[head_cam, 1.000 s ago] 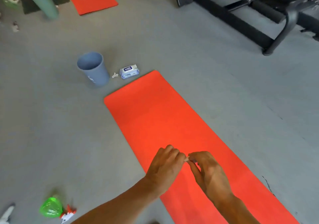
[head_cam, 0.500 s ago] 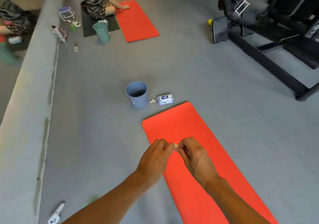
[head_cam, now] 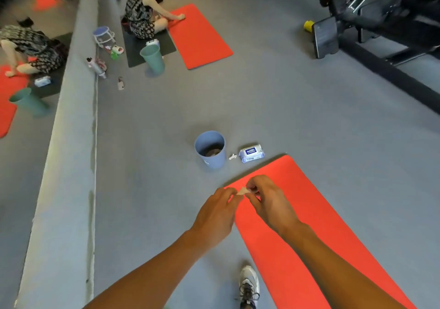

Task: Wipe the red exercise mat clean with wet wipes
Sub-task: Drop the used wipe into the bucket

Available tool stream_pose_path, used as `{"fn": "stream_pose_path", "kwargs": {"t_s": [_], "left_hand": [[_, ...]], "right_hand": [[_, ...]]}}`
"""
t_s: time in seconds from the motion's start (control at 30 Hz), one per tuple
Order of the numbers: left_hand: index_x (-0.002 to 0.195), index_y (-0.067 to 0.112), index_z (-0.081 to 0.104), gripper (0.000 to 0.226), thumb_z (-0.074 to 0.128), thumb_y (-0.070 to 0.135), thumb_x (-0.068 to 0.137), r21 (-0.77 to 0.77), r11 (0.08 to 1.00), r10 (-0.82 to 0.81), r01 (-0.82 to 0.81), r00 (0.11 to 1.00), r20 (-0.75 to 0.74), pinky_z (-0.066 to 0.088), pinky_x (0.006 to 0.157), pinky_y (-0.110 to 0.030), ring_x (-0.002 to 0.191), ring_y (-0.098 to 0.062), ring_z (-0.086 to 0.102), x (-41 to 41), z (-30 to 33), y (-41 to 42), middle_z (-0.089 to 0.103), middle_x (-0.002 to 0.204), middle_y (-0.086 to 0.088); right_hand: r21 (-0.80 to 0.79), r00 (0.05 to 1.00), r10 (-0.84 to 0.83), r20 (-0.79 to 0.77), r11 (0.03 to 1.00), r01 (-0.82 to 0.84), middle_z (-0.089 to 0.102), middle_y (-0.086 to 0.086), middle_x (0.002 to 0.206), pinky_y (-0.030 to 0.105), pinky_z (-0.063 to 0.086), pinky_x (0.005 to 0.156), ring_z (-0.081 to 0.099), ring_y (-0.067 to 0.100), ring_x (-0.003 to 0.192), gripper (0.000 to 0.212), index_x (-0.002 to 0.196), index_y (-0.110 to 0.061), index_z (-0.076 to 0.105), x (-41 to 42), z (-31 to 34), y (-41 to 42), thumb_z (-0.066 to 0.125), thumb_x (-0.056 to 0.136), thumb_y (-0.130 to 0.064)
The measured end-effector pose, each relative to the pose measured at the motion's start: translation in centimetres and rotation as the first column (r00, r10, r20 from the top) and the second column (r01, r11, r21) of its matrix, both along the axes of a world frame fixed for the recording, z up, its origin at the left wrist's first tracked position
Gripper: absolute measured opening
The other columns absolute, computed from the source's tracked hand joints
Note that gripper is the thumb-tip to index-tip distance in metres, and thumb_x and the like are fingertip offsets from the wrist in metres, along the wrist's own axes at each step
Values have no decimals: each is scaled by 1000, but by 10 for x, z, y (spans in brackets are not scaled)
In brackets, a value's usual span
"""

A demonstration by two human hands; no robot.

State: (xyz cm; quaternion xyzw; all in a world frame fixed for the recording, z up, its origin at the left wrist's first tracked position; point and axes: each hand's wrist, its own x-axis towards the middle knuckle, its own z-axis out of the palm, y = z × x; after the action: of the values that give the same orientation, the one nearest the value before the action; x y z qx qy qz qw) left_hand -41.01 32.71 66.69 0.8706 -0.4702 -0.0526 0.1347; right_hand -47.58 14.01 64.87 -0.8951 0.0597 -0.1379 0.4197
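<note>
The long red foam exercise mat [head_cam: 309, 213] lies flat on the grey floor. Above its far left corner, the left hand [head_cam: 215, 213] and right hand [head_cam: 267, 200] pinch a small crumpled whitish wipe [head_cam: 242, 191] between their fingertips, apparently to bunch or discard it. Off that corner stand a blue plastic bin [head_cam: 210, 150] and white-and-blue wet-wipe pack [head_cam: 251, 153], within easy reach.

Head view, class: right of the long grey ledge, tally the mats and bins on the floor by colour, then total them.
Red foam exercise mats: 2
Dark grey floor mat: 1
Blue plastic bin: 1
Green plastic bin: 1
Total: 5
</note>
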Motion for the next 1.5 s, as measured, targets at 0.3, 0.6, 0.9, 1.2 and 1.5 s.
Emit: {"fn": "stream_pose_path", "kwargs": {"t_s": [0.3,0.6,0.9,1.2,1.5], "left_hand": [[149,15,52,66,71,5,86,157,970,-164,183,978,-126,60,83,-44,119,-33,60,164,-8,-31,53,150,-7],[162,13,33,59,48,16,105,277,919,-217,281,946,-241,36,117,-37,154,-27,29,332,-81,-63,19,173,-7],[154,-4,39,56,49,13,102,295,865,-301,407,889,-345,25,126,-36,155,-34,31,444,-302,-81,30,166,-21],[160,-3,28,62,50,21,108,306,924,-148,230,952,-268,20,127,-35,160,-33,17,444,-565,-123,17,170,-23],[161,2,25,65,50,-1,101,242,970,45,-12,990,-130,22,128,-48,160,-38,-3,475,-752,-175,-5,172,-21]], "right_hand": [[-54,989,-125,-76,991,121,54,-16,83,29,47,74,55,13,80,14,97,-20,68,131,-21,-30,79,89,-15],[-29,941,-255,-220,966,255,62,-6,92,28,48,78,53,11,86,11,104,-19,68,267,-107,-50,71,93,-15],[-26,810,-454,-371,877,480,60,-7,91,26,43,76,56,17,87,8,103,-23,73,359,-302,-65,70,96,-21],[14,775,-523,-356,826,564,59,2,85,16,37,69,59,24,77,5,90,-15,75,397,-550,-82,80,88,-13],[-77,794,-512,-326,852,518,62,7,90,28,44,76,62,31,84,6,92,-14,75,407,-727,-96,79,87,-14]]}}
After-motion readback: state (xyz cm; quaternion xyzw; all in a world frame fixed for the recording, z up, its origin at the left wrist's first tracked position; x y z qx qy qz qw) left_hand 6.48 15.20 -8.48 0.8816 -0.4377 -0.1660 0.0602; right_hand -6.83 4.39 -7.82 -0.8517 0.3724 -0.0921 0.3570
